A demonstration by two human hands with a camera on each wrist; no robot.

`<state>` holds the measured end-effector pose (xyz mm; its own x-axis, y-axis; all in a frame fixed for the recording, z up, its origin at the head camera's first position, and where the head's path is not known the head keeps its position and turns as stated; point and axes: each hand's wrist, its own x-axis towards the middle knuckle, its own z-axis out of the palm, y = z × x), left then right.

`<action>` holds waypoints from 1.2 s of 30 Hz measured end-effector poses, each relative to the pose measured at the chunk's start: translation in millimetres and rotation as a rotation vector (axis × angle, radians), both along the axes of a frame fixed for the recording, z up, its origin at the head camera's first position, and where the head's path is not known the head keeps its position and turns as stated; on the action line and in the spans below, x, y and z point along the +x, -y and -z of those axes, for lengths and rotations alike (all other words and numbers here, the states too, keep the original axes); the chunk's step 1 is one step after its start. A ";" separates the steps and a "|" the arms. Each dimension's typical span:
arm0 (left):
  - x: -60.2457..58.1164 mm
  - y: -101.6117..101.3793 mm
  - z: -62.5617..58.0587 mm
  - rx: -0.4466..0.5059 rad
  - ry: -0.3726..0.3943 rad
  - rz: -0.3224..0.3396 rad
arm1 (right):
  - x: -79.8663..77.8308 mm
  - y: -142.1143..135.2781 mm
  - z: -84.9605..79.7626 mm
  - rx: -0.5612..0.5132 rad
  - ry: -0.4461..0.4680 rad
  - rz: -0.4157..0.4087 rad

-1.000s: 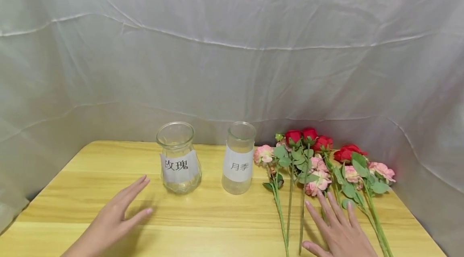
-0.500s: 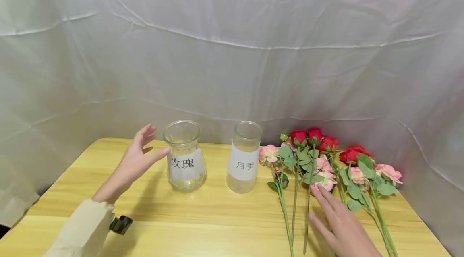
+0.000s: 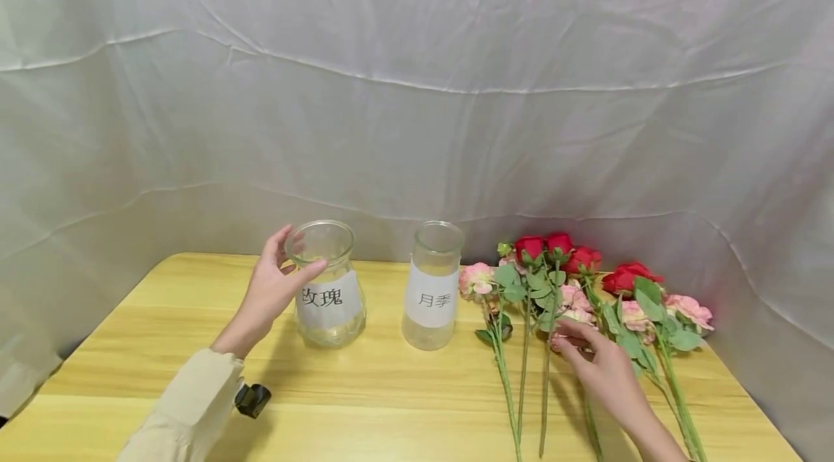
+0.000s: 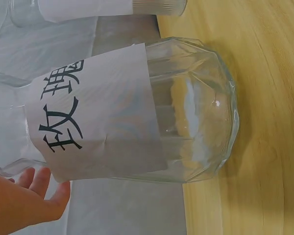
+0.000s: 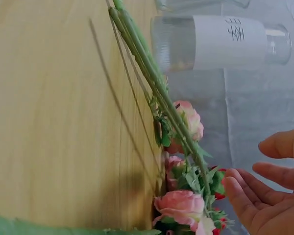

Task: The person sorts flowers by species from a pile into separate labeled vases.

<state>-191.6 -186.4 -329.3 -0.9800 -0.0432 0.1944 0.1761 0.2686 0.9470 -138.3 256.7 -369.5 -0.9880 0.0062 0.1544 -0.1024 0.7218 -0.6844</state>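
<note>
My left hand [image 3: 270,292] is at the neck of a wide clear glass vase [image 3: 329,335], thumb on the near side and fingers beside the rim. The vase stands upright and bears a white label [image 4: 98,107] with black characters. In the left wrist view the fingertips are right at the neck, not curled round it. My right hand [image 3: 606,368] hovers over the flowers with its fingers loosely bent and nothing between them. Near its fingertips are pink flowers [image 5: 179,205] and green stems [image 5: 154,73]. Red roses [image 3: 580,258] lie farther back.
A narrower glass vase [image 3: 430,335] with a white label stands right of the wide one. More pink flowers [image 3: 687,308] and leafy stems lie at the right of the wooden table [image 3: 365,411]. Grey cloth [image 3: 417,143] hangs behind and at both sides.
My left hand has risen and moved right to the wide vase's neck. My right hand has drawn its spread fingers together and bent them over the flowers.
</note>
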 end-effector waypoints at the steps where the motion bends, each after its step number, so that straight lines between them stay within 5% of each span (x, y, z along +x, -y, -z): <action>1: -0.4 0.1 0.8 0.000 -0.001 -0.008 | -2.0 -1.0 0.1 -0.006 0.017 0.009; 21: -2.1 -0.5 1.0 0.039 -0.017 -0.029 | -27.1 -11.0 14.4 -0.049 0.166 0.038; 31: -3.3 -4.5 1.9 0.058 -0.005 -0.035 | -42.1 -13.3 16.9 -0.390 0.345 0.084; 36: -3.7 -4.1 3.8 0.067 -0.006 -0.035 | -44.0 -14.9 18.3 -0.447 0.384 0.068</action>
